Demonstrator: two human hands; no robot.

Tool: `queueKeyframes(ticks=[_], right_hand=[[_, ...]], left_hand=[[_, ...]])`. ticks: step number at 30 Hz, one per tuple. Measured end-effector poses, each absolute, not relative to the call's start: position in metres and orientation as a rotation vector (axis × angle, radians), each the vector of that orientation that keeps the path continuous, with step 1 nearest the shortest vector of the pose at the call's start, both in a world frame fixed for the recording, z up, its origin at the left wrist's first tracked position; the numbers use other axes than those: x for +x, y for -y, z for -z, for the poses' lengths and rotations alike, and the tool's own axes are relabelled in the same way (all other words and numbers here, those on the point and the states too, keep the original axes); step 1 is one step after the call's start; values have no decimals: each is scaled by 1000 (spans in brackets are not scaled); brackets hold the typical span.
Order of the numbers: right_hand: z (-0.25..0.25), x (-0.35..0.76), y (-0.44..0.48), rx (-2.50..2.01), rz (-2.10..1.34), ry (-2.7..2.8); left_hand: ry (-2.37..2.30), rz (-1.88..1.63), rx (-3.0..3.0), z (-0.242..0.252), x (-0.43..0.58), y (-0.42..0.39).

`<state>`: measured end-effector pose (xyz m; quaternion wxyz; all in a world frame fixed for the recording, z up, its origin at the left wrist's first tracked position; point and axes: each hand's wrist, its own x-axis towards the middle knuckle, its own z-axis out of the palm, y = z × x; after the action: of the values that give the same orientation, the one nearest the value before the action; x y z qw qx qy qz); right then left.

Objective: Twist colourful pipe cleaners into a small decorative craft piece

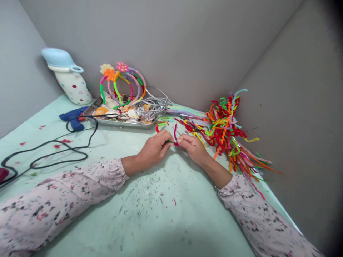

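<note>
My left hand (pixel 157 148) is closed, fingertips pinching a thin wrapped strip with a green section showing beside the thumb. Behind its knuckles a fuzzy red, green and yellow end (pixel 158 126) curves up, which looks like part of the same strip. My right hand (pixel 195 148) pinches a magenta pipe cleaner (pixel 175 132) where it meets the strip. The pipe cleaner's free end stands up between both hands. Fingers hide most of the join. Just past my right hand lie red-handled scissors (pixel 189 127) and loose pipe cleaner pieces.
A metal tray (pixel 125 124) at the back holds scraps, coiled silver wire (pixel 152 107) and several fuzzy headbands (pixel 115 87) with flowers. Leftward are a blue glue gun (pixel 75 116), its black cord (pixel 88 142) and a white bottle (pixel 72 84). Pipe cleaners (pixel 227 125) heap at right by the wall.
</note>
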<state>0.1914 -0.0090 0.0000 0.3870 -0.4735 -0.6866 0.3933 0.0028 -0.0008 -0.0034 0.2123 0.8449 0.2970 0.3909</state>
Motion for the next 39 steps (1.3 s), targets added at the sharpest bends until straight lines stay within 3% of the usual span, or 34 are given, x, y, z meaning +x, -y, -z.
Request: queueKeyframes(ticks=[6,13,18,39], right_hand=[[1,192,8,-1195,-888,1770],[4,196,10,-1012,-143,1834],[5,196,9,-946,95,1954],[4,195,8,-1001,179,2107]], left_hand=[[-870,-1117,2306,2,3,0],[-976,-1211,2118,4,4,-2],[-959,-1228,2130,3,4,-1],[-938,-1199,2226,3,2,-2]])
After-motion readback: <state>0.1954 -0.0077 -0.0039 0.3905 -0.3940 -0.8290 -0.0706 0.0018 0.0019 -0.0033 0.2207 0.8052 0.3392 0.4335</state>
